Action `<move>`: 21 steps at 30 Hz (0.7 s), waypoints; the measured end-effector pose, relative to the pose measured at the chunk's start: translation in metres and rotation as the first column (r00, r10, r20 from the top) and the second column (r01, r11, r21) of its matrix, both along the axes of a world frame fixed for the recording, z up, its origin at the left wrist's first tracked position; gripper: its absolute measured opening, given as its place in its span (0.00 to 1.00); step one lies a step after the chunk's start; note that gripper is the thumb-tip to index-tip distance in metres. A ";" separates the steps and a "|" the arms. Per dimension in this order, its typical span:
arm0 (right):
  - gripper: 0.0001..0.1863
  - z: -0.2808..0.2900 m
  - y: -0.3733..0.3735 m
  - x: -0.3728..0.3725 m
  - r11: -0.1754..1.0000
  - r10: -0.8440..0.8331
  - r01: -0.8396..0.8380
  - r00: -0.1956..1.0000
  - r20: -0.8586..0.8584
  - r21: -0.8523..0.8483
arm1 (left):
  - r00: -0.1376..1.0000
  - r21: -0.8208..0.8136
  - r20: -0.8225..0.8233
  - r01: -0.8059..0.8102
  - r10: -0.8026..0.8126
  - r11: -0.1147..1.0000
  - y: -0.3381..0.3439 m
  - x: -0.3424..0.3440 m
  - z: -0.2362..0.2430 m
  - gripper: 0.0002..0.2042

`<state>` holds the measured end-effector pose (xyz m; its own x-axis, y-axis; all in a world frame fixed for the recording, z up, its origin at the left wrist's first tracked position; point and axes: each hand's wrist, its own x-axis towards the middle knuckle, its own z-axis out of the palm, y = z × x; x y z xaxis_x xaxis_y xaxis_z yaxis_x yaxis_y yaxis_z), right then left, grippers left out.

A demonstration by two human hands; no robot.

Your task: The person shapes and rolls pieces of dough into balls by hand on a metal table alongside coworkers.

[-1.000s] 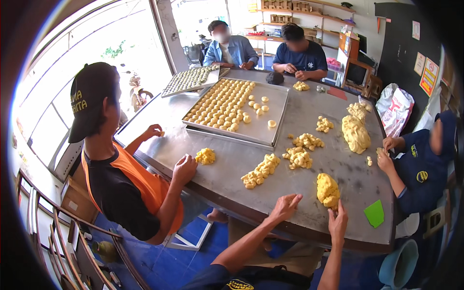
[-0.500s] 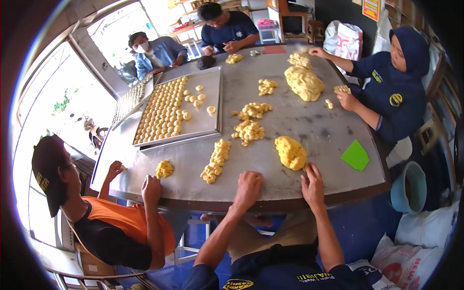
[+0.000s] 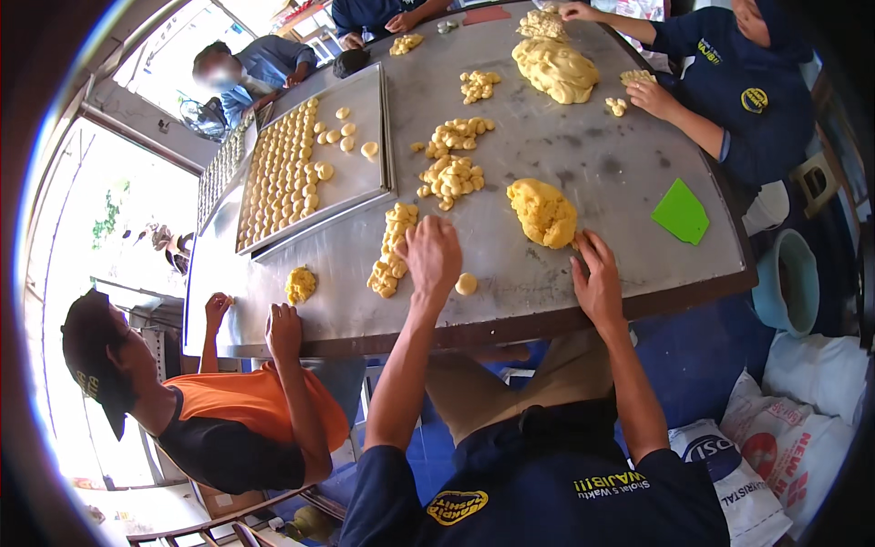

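My left hand (image 3: 431,260) is over a strip of pale dough pieces (image 3: 394,246), its fingers bent down and closed at the strip's edge. Whatever the fingertips pinch is hidden. A smooth round dough ball (image 3: 466,283) lies alone on the metal tabletop just right of that hand. My right hand (image 3: 597,278) rests near the table's front edge, thumb and fingers apart. Its fingertips are at the lower right side of a yellow, crumbly-looking mound (image 3: 542,212).
A big tray (image 3: 387,137) with rows of dough balls stands at left. Small dough heaps (image 3: 451,180), a large dough mass (image 3: 556,68) and a green scraper (image 3: 680,211) lie on the table. Co-workers sit around it; one in orange (image 3: 264,415) is close on my left.
My left hand has moved forward and left from the table edge to the dough strip, and the round ball now shows beside it. My right hand stays by the mound. The view has shifted.
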<state>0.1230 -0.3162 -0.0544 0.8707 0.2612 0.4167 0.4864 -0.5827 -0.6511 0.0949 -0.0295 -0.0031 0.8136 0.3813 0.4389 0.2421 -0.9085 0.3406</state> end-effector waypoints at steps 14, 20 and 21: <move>0.24 0.001 -0.001 0.000 0.999 -0.014 0.014 1.000 0.004 -0.032 | 0.853 -0.252 -0.237 0.407 -0.464 0.878 -0.006 -0.102 0.017 0.13; 0.26 -0.004 -0.001 0.002 0.999 -0.016 0.018 0.999 0.047 -0.045 | 0.954 -0.252 0.284 -0.025 0.098 0.967 0.097 -0.077 0.023 0.15; 0.28 0.000 0.014 -0.002 1.000 0.000 0.000 1.000 0.006 -0.007 | 0.997 0.048 0.081 -0.020 0.016 0.999 0.141 -0.092 -0.003 0.14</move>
<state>0.1210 -0.3023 -0.0544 0.8681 0.2645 0.4201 0.4905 -0.5868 -0.6442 0.0025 0.1117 -0.0063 0.7679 0.3717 0.5216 0.2316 -0.9204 0.3149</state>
